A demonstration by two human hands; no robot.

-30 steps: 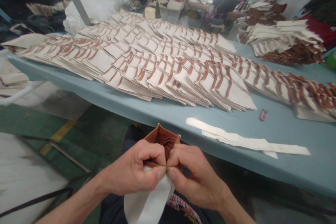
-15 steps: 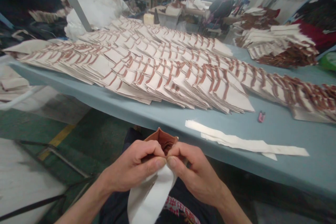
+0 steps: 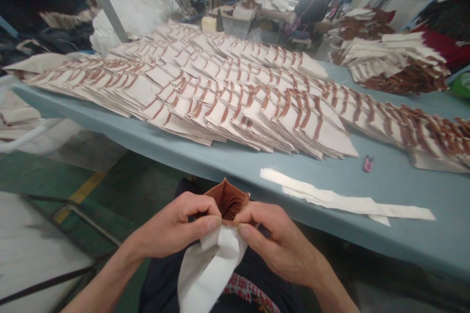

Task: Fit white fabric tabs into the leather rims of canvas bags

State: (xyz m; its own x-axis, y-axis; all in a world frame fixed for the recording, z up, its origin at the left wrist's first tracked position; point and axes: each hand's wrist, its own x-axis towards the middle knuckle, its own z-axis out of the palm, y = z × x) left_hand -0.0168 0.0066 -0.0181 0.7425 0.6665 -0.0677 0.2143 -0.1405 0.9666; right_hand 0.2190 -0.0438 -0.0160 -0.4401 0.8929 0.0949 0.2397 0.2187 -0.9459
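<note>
Over my lap I hold a sewn pouch-like piece (image 3: 231, 195), brown inside, its mouth facing up and away from me. A loose off-white fabric strip (image 3: 220, 269) hangs down from its near edge. My left hand (image 3: 191, 222) pinches the near edge between thumb and forefinger, left of the middle. Close to its right, my right hand (image 3: 266, 234) pinches the same edge with thumb and forefinger. The pouch's lower part is hidden behind my hands and the strip.
Rows of overlapping off-white pieces with brown edges (image 3: 227, 107) cover much of the blue table (image 3: 147, 139). Nearer lie white fabric strips (image 3: 341, 199) and small pink thread snips (image 3: 367, 163). A tall stack (image 3: 396, 61) stands back right. Another person (image 3: 312, 10) sits beyond.
My left hand has shifted left along the pouch's edge, so the gap between my hands is wider. More of the brown inside now shows. My right hand has barely moved.
</note>
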